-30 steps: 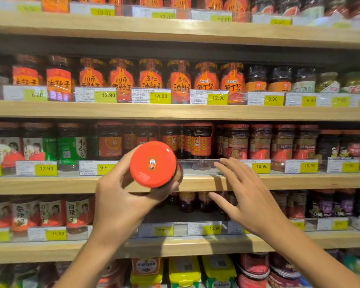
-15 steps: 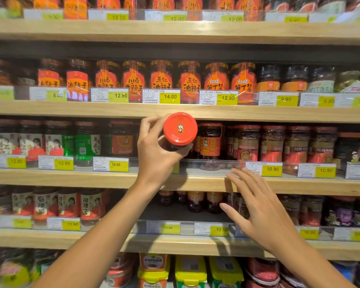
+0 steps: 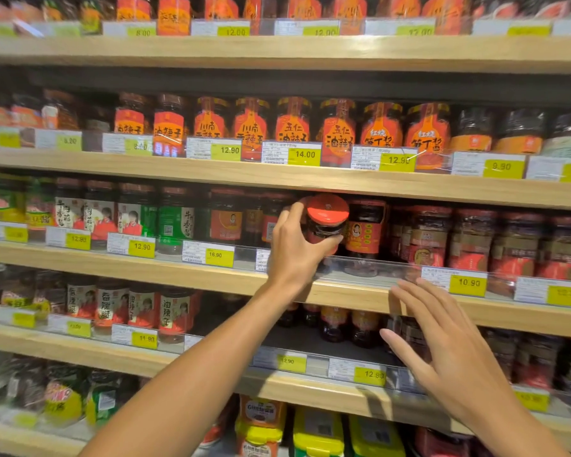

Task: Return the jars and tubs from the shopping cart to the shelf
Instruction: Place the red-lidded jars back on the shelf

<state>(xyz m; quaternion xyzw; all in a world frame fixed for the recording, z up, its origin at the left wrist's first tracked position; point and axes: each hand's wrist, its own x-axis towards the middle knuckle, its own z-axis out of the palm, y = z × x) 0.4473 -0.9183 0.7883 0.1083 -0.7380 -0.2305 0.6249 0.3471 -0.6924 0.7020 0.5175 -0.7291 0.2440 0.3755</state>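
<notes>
Red-lidded jar point(image 3: 327, 222) has been carried up from below the shelf edge point(image 3: 343, 293) and is now held tilted just above it, beside a matching jar point(image 3: 365, 229); placement seems near. It is gripped by the left hand point(image 3: 297, 249), arm extended. The right hand point(image 3: 442, 351) is spread empty below that edge.

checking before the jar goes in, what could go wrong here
1. The red-lidded jar is tilted in the left hand above the clear front rail; its base could catch the rail and slip from the fingers.
2. A matching jar stands right beside it; pushing in may knock it over.
3. The right hand hovers open below the shelf edge, so it holds nothing and gives no support if the jar drops.
</notes>
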